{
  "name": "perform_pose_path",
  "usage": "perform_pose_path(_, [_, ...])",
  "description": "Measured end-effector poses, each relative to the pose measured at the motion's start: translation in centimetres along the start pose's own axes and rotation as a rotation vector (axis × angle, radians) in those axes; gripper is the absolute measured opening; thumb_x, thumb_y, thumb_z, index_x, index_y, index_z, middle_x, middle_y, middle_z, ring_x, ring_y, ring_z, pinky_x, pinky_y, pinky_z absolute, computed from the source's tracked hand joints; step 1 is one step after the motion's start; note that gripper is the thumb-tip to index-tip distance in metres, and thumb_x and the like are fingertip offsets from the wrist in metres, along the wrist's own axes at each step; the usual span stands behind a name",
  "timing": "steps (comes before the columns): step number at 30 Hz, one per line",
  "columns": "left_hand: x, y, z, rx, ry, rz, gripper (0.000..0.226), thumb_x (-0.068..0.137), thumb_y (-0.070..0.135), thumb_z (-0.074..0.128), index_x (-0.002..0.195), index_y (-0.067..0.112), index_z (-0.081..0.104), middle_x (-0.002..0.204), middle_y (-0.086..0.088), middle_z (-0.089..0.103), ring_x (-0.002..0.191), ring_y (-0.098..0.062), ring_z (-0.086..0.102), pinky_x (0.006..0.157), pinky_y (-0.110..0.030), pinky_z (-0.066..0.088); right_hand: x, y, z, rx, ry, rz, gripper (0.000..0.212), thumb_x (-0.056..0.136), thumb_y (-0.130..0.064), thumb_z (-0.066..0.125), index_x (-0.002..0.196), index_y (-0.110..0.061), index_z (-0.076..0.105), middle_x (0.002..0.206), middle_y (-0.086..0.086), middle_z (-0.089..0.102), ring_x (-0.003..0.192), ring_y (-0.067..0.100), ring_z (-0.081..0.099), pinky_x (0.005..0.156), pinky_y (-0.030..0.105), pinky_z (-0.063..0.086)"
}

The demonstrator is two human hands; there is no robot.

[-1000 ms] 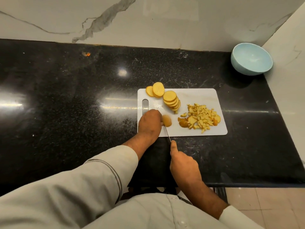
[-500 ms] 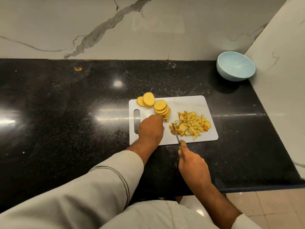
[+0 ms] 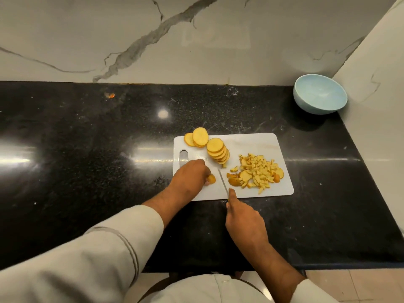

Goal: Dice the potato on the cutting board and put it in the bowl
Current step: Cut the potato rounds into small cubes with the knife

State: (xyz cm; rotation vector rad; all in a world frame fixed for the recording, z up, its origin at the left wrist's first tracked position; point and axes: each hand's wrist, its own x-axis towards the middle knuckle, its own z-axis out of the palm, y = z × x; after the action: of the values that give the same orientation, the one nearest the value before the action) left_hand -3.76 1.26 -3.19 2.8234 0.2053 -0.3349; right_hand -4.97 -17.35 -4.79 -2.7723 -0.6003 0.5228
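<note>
The black counter (image 3: 87, 171) ran wide under a marble wall, and near its right end lay the white cutting board (image 3: 258, 143). Well apart from the board, in the far right corner, stood the pale blue bowl (image 3: 320, 96), which looked empty.

On the board the potato was in three lots. A leaning row of round slices (image 3: 216, 150) stood at the far left, with two more slices lying flat just beyond it. A heap of small dice (image 3: 258, 171) lay to the right, with a few larger uncut bits at its edges. One slice (image 3: 211, 178) lay flat at the near left.

The left hand (image 3: 190, 174) was curled over that slice, fingertips pressing it down against the board. The right hand (image 3: 244, 219) was closed around the handle of the knife (image 3: 223, 180), forefinger laid along the spine, with the thin blade angled between the held slice and the heap.

Raw potato of this kind is probably firm and wet, so a thin slice would likely slide under the blade unless pinned flat from above with the fingertips tucked back. The dice are light and loose; they would be better scooped up on the blade or tipped off the board than pinched up singly.
</note>
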Motion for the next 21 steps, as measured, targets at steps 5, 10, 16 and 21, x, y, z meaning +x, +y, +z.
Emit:
perform_pose_path(5, [0.1, 0.6, 0.1, -0.052, 0.061, -0.063, 0.016, 0.088, 0.016, 0.057, 0.096, 0.011, 0.07, 0.097, -0.009, 0.056, 0.092, -0.028, 0.057, 0.072, -0.032, 0.044, 0.5, -1.1, 0.5, -0.045, -0.004, -0.017, 0.06, 0.101, -0.03, 0.032, 0.153, -0.033, 0.002, 0.097, 0.0, 0.064, 0.081, 0.018, 0.064, 0.07, 0.036, 0.051])
perform_pose_path(10, [0.0, 1.7, 0.2, -0.141, 0.129, -0.178, 0.016, 0.087, 0.014, 0.057, 0.093, 0.01, 0.071, 0.098, -0.009, 0.062, 0.092, -0.028, 0.061, 0.079, -0.034, 0.05, 0.7, -1.8, 0.9, -0.097, -0.006, -0.028, 0.063, 0.099, -0.025, 0.033, 0.152, -0.033, 0.0, 0.102, 0.001, 0.062, 0.082, 0.021, 0.064, 0.062, 0.035, 0.043])
perform_pose_path(16, [0.0, 1.7, 0.7, -0.151, 0.168, -0.194, 0.014, 0.087, 0.012, 0.057, 0.09, 0.007, 0.07, 0.095, -0.01, 0.061, 0.091, -0.028, 0.06, 0.073, -0.032, 0.045, 1.3, -3.0, 1.7, -0.123, -0.015, -0.055, 0.071, 0.095, -0.018, 0.036, 0.153, -0.026, -0.003, 0.102, 0.003, 0.06, 0.083, 0.023, 0.063, 0.06, 0.034, 0.036])
perform_pose_path(21, [0.2, 1.8, 1.0, -0.185, 0.167, -0.232, 0.009, 0.087, 0.013, 0.056, 0.085, 0.005, 0.061, 0.092, -0.012, 0.062, 0.088, -0.03, 0.06, 0.068, -0.033, 0.043, 2.2, -3.3, 1.8, -0.125, -0.002, -0.055, 0.072, 0.094, -0.018, 0.034, 0.153, -0.026, -0.007, 0.099, 0.004, 0.057, 0.083, 0.025, 0.062, 0.061, 0.035, 0.035])
